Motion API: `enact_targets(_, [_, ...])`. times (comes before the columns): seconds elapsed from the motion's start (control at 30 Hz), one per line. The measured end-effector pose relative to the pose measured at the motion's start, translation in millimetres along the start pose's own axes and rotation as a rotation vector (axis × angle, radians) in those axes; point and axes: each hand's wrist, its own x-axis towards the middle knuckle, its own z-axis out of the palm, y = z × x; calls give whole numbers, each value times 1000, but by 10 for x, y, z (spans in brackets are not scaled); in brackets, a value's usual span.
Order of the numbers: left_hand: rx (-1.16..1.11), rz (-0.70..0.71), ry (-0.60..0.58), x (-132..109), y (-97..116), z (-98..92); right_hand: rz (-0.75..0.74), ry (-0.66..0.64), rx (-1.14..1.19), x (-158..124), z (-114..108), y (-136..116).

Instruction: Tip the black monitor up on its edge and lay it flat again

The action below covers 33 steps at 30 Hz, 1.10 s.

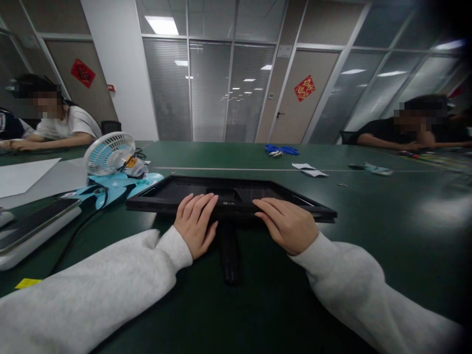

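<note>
A black flat monitor (236, 194) lies on the green table (368, 236) in front of me, its near bezel towards me. A black stand neck (229, 250) sticks out from under that edge towards me. My left hand (195, 223) rests flat on the near bezel, fingers stretched out and together. My right hand (285, 221) lies flat on the bezel to the right of the logo, fingers extended to the left. Neither hand grips anything. Both arms wear light grey sleeves.
A small white and blue desk fan (110, 157) stands at the left with a black cable (79, 228). A phone on a white device (35, 226) lies at the near left. Blue items (280, 149) and paper scraps (309, 169) lie farther back. Two people sit at the far corners.
</note>
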Motion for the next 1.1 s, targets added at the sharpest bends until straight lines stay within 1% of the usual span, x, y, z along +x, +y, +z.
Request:
enact_targets(0.17, [42,-26,-50,-22,2,-7,-20,15,-9,7,-23,-35])
enact_targets(0.33, [65,-19,-36,-48,12,2,-53,49,-21,1,-28,-67])
enact_targets(0.67, [71,-19,-30,-114,-11,-35,-47,57,0,-5,-41,-131])
enact_targets(0.8, [68,-13,-24,-110,-4,-45,-53,66,3,-6,-55,-135])
enact_targets(1.1, [69,-28,-49,-63,-1,-72,-56,57,17,50,-104,-119])
